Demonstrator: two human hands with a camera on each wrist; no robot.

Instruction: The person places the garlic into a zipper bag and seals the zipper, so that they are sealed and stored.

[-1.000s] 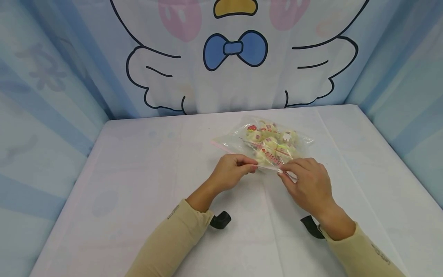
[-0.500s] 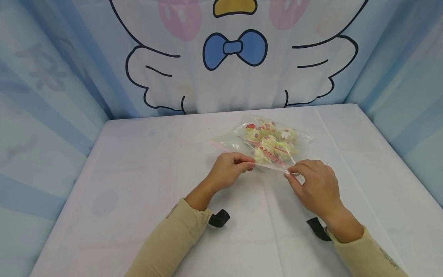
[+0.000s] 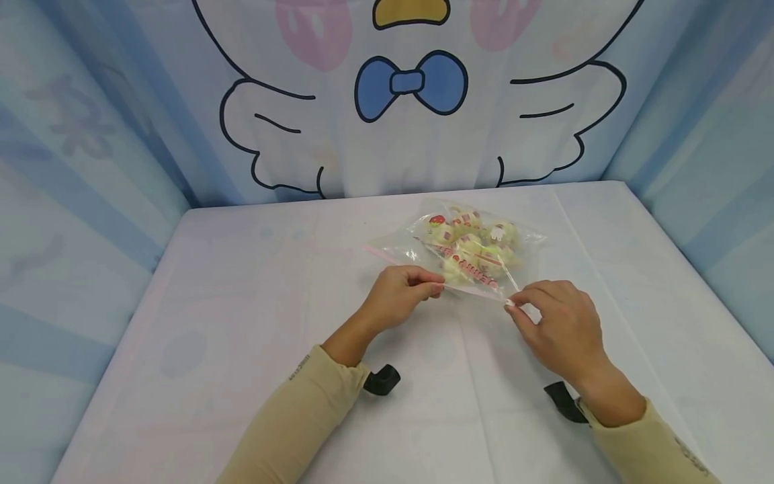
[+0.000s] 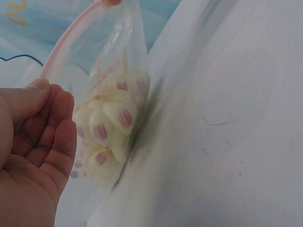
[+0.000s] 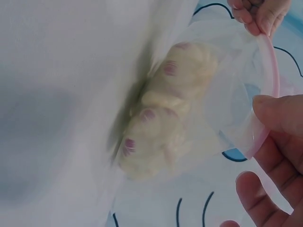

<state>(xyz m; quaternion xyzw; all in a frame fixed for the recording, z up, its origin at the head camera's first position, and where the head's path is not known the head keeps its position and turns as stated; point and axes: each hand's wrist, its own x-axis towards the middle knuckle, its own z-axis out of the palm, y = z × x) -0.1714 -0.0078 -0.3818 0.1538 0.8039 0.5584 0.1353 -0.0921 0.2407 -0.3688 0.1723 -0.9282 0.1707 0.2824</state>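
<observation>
A clear zip-seal bag (image 3: pixel 402 245) with red lettering and a pink closure strip lies toward the back of the table. Inside it are several pale yellow-green lumpy pieces (image 3: pixel 468 245) with purple marks, seen closer in the left wrist view as petal-like shapes (image 4: pixel 106 120). My left hand (image 3: pixel 396 296) pinches the strip between thumb and fingers around the middle of the near edge. Farther right, my right hand (image 3: pixel 562 329) pinches the same edge near its corner; in the right wrist view its thumb (image 5: pixel 277 113) presses on the pink strip (image 5: pixel 274 75).
A white cloth covers the table (image 3: pixel 242 302). Behind it hangs a curtain (image 3: pixel 411 148) with a cartoon figure and blue bow tie, and blue curtains (image 3: pixel 72 235) close off both sides. Black wrist straps (image 3: pixel 382 380) stick out at both tan sleeves.
My right hand has moved right and slightly toward me along the bag's near edge. My left hand keeps its pinch and has shifted a little left. The bag has barely moved.
</observation>
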